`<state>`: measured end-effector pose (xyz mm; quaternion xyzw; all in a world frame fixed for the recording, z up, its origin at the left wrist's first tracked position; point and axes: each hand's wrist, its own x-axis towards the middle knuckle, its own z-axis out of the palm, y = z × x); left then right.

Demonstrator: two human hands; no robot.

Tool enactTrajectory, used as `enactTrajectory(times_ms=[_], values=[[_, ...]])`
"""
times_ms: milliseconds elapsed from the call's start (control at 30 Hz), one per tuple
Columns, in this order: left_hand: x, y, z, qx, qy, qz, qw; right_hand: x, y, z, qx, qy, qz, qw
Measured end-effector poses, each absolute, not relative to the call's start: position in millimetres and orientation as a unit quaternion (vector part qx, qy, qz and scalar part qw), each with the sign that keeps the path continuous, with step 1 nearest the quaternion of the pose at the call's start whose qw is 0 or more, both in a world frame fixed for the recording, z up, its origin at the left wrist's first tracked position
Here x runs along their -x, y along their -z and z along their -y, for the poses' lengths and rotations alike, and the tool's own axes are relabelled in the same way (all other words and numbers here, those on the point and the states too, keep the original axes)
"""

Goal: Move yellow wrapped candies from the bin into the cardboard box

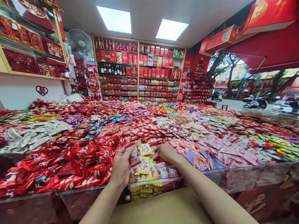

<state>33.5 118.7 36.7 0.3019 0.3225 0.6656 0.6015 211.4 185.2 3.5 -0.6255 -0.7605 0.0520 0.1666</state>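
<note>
My left hand is closed on a small pink-and-white candy packet, held upright between thumb and fingers at the left side of a clear bin. Yellow-and-white packets fill the middle of this bin, and pinkish packets with a white cartoon face lie at its right. At the bin's back right is my right hand, its fingers bent down among the packets. Its fingertips are partly hidden, so what they touch cannot be made out.
Red shiny packets heap up on the left, pink ones on the right. A cardboard box stands below the bin's front edge. Shelves of bottles and boxes line the back wall.
</note>
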Motion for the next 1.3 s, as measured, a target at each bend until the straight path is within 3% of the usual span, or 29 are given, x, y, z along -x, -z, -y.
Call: enactTrajectory(times_ms=[100, 167, 267, 367, 567, 733, 833, 967, 1133, 1300], values=[[-32.6, -35.2, -121.0, -0.280, -0.665, -0.317, 0.616, -211.0, -14.1, -176.9, 0.616, -0.052, 0.762, 0.196], [-32.7, -32.2, -122.4, -0.282, -0.657, -0.305, 0.629, -204.1, -23.1, -165.7, 0.580, -0.079, 0.767, 0.263], [-34.6, -27.3, -122.8, -0.320, -0.640, -0.270, 0.644, -185.9, -32.9, -145.3, 0.459, -0.274, 0.749, 0.391], [-37.4, -24.7, -121.6, -0.349, -0.638, -0.254, 0.637, -171.7, -37.0, -133.1, 0.362, -0.474, 0.677, 0.430], [-39.8, -24.4, -119.3, -0.387, -0.652, -0.322, 0.567, -179.1, -44.0, -132.9, 0.388, -0.473, 0.521, 0.595], [-42.6, -25.5, -115.7, -0.368, -0.668, -0.324, 0.560, -193.3, -41.8, -134.3, 0.376, -0.595, 0.504, 0.500], [-39.5, -25.3, -117.3, -0.442, -0.667, -0.355, 0.483, -209.3, -43.6, -154.0, 0.458, -0.456, 0.549, 0.530], [-30.6, -20.1, -125.9, -0.512, -0.652, -0.394, 0.396, -226.4, -49.1, -191.1, 0.583, -0.273, 0.673, 0.364], [-24.0, -15.4, -131.4, -0.579, -0.601, -0.421, 0.356, -213.9, -38.0, -217.5, 0.629, -0.252, 0.692, 0.248], [-21.7, -18.1, -128.1, -0.586, -0.619, -0.415, 0.318, -203.4, -24.9, -220.8, 0.647, -0.196, 0.696, 0.243]])
